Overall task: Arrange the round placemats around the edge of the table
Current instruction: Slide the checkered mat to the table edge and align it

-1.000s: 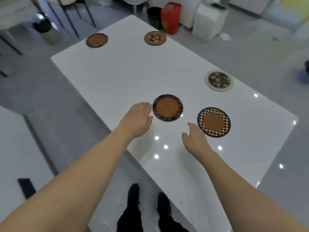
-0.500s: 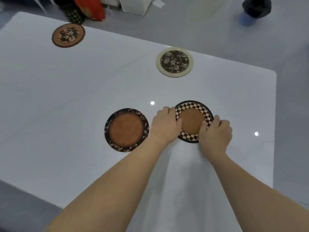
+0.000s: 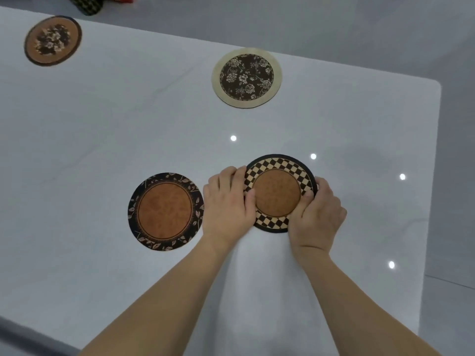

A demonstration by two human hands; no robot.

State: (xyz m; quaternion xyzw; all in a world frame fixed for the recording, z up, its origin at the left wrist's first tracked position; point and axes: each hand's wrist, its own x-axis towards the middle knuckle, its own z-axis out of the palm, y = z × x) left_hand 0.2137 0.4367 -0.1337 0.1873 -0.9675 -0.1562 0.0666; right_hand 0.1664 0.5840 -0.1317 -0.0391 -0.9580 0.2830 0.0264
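Observation:
A round checkered placemat (image 3: 277, 192) with a brown centre lies flat on the white table (image 3: 102, 140). My left hand (image 3: 227, 206) grips its left rim and my right hand (image 3: 314, 217) grips its lower right rim. Just left of my left hand lies a dark leaf-bordered placemat (image 3: 165, 211). A cream-rimmed floral placemat (image 3: 246, 77) sits near the far edge. A brown floral placemat (image 3: 52, 40) lies at the far left.
The table's right edge (image 3: 434, 176) and rounded far right corner are close to the checkered placemat. Grey floor lies beyond. Dark and red objects (image 3: 87, 3) stand on the floor past the far edge.
Both hands went from hovering over the table to gripping the checkered placemat. The view has moved closer and rightward; in the last half second the hands have hardly moved.

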